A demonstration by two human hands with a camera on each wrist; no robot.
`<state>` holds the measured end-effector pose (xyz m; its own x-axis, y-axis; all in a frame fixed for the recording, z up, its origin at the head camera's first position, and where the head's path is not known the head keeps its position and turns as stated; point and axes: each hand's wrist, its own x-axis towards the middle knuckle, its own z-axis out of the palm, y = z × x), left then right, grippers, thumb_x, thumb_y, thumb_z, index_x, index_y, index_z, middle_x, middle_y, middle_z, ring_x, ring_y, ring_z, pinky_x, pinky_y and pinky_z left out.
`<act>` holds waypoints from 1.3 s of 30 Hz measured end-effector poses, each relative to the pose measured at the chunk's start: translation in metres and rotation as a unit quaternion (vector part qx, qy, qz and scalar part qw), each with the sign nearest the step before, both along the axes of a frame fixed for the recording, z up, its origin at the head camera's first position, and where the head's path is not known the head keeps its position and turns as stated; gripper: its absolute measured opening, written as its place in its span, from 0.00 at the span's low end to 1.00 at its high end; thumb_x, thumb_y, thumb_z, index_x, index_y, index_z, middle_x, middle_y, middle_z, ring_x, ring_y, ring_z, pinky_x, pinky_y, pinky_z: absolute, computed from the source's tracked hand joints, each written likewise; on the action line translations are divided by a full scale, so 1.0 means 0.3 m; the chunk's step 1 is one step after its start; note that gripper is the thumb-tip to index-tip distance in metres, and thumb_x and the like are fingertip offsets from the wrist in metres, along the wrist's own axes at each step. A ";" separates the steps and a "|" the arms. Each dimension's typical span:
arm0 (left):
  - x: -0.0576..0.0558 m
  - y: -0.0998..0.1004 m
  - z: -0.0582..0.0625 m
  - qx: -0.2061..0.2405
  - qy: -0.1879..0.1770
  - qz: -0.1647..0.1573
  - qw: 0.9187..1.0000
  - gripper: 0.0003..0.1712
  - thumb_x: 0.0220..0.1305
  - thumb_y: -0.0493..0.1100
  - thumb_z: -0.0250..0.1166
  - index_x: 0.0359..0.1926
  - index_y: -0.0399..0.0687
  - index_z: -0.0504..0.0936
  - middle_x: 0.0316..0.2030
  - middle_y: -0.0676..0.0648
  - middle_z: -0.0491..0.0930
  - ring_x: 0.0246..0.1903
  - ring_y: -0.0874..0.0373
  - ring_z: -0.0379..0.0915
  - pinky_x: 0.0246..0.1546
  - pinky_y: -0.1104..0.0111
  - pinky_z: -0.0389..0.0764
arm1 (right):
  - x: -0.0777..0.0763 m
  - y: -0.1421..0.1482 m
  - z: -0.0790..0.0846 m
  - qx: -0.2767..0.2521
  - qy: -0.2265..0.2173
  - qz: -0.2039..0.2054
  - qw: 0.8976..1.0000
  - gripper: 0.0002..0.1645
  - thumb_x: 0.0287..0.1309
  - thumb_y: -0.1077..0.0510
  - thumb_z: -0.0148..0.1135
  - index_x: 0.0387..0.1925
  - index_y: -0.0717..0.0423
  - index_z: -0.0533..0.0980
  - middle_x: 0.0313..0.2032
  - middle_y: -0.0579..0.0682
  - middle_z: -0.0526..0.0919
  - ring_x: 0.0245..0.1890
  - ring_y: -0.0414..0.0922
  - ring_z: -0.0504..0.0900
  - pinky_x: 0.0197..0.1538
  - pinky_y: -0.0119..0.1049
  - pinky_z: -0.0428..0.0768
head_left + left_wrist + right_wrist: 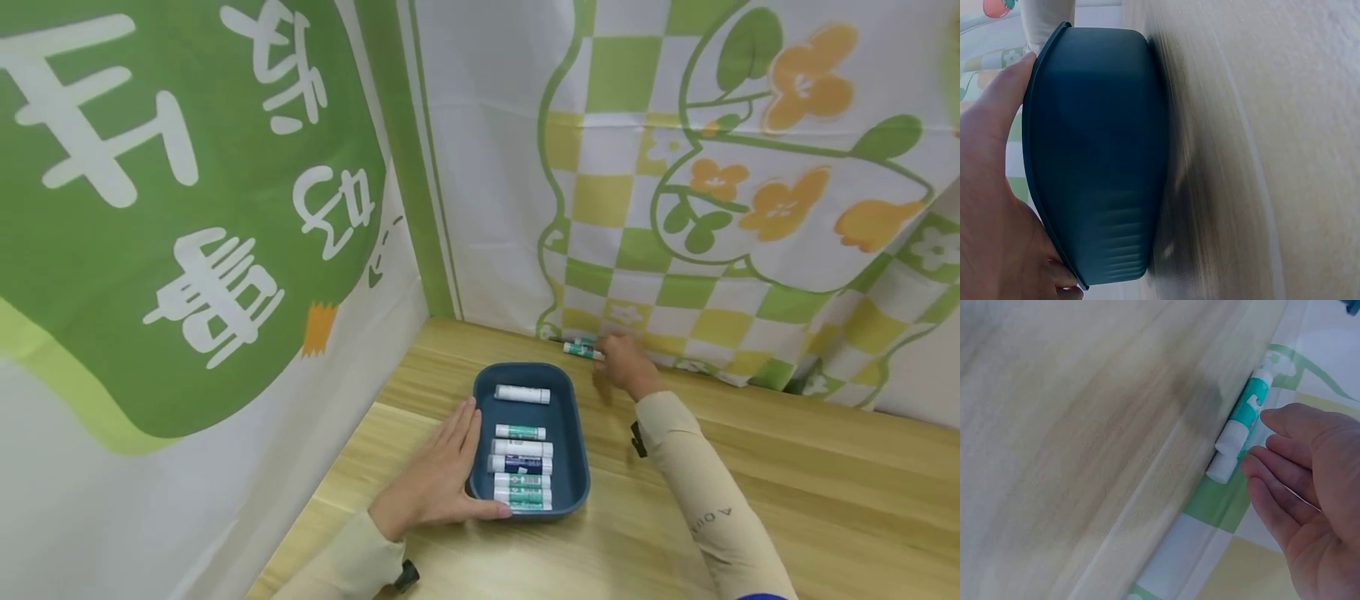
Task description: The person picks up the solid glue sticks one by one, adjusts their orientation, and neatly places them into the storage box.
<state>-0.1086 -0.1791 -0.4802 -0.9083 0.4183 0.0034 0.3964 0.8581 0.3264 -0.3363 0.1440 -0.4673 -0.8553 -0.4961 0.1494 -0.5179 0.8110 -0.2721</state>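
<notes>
A dark blue plastic box (577,442) sits on the wooden table, with several glue sticks (522,448) lying crosswise inside. My left hand (438,475) rests on the box's left rim, fingers extended along it and thumb along the near edge. In the left wrist view the box's outer wall (1097,137) fills the middle. At the table's back edge, two glue sticks with teal labels (1247,409) lie side by side against the cloth. My right hand (1310,469) is beside them, its fingers loosely bent and nothing visible in its grasp; whether the fingertips touch them is unclear.
A cloth with checks and flowers (630,192) hangs along the table's back edge. To the left stands a white and green printed sheet (202,208). Wooden tabletop (787,467) extends right of the box.
</notes>
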 end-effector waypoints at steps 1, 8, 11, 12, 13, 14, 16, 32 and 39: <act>-0.001 0.000 -0.003 0.001 0.002 -0.001 1.000 0.81 0.53 0.89 0.58 0.84 0.35 0.38 0.85 0.35 0.33 0.86 0.45 0.30 0.84 0.47 0.50 | -0.003 0.002 -0.003 0.004 0.003 0.002 1.000 0.07 0.63 0.67 0.68 0.40 0.69 0.85 0.34 0.61 0.87 0.26 0.48 0.75 0.33 0.45 0.75; 0.000 0.002 -0.005 0.001 0.004 -0.001 1.000 0.81 0.53 0.89 0.58 0.84 0.35 0.39 0.85 0.35 0.32 0.86 0.45 0.29 0.84 0.47 0.50 | -0.013 -0.010 -0.018 0.025 0.026 0.005 0.999 0.08 0.61 0.66 0.72 0.41 0.68 0.87 0.40 0.62 0.91 0.38 0.56 0.89 0.47 0.51 0.88; 0.002 0.004 0.000 0.001 0.000 0.002 1.000 0.81 0.54 0.89 0.58 0.84 0.35 0.38 0.85 0.35 0.31 0.86 0.45 0.28 0.84 0.48 0.49 | -0.020 -0.018 -0.017 0.030 0.037 0.003 0.999 0.04 0.60 0.66 0.73 0.35 0.66 0.87 0.36 0.60 0.91 0.34 0.52 0.87 0.43 0.49 0.87; 0.003 0.004 0.002 0.002 -0.001 0.003 1.000 0.81 0.54 0.89 0.58 0.84 0.35 0.38 0.85 0.35 0.32 0.86 0.45 0.28 0.84 0.48 0.49 | -0.021 -0.021 -0.016 0.030 0.038 0.002 0.999 0.04 0.60 0.66 0.73 0.33 0.65 0.87 0.35 0.59 0.90 0.32 0.51 0.86 0.41 0.49 0.86; 0.004 0.004 0.004 0.003 -0.002 0.004 1.000 0.81 0.54 0.89 0.58 0.84 0.35 0.38 0.85 0.35 0.32 0.86 0.45 0.28 0.84 0.48 0.49 | -0.022 -0.023 -0.015 0.030 0.040 0.001 0.999 0.03 0.60 0.66 0.73 0.32 0.64 0.86 0.33 0.58 0.90 0.30 0.50 0.85 0.39 0.48 0.85; 0.005 0.004 0.006 0.004 -0.002 0.005 1.000 0.81 0.54 0.89 0.59 0.84 0.35 0.38 0.85 0.35 0.31 0.86 0.45 0.28 0.85 0.48 0.49 | -0.023 -0.026 -0.015 0.030 0.046 0.001 0.999 0.03 0.60 0.66 0.74 0.31 0.64 0.87 0.32 0.58 0.90 0.30 0.50 0.85 0.39 0.48 0.85; 0.006 0.003 0.007 0.006 0.001 0.006 1.000 0.81 0.53 0.88 0.59 0.84 0.35 0.38 0.85 0.35 0.32 0.86 0.45 0.29 0.84 0.48 0.49 | -0.023 -0.031 -0.018 0.033 0.054 -0.003 0.998 0.04 0.60 0.65 0.75 0.32 0.64 0.87 0.32 0.57 0.90 0.31 0.50 0.86 0.40 0.48 0.87; 0.005 0.006 -0.002 0.004 -0.001 0.001 1.000 0.81 0.53 0.89 0.59 0.84 0.35 0.38 0.85 0.36 0.31 0.86 0.45 0.28 0.84 0.49 0.49 | -0.022 -0.028 -0.060 0.015 0.022 -0.052 0.998 0.05 0.57 0.70 0.66 0.29 0.62 0.86 0.34 0.58 0.88 0.36 0.55 0.86 0.38 0.49 0.87; 0.004 0.004 -0.001 0.001 0.000 0.005 1.000 0.82 0.53 0.89 0.58 0.84 0.35 0.39 0.86 0.36 0.31 0.86 0.46 0.28 0.85 0.49 0.49 | -0.034 -0.034 -0.047 0.054 0.081 -0.046 0.994 0.02 0.56 0.68 0.72 0.32 0.64 0.85 0.33 0.61 0.88 0.37 0.58 0.87 0.42 0.54 0.87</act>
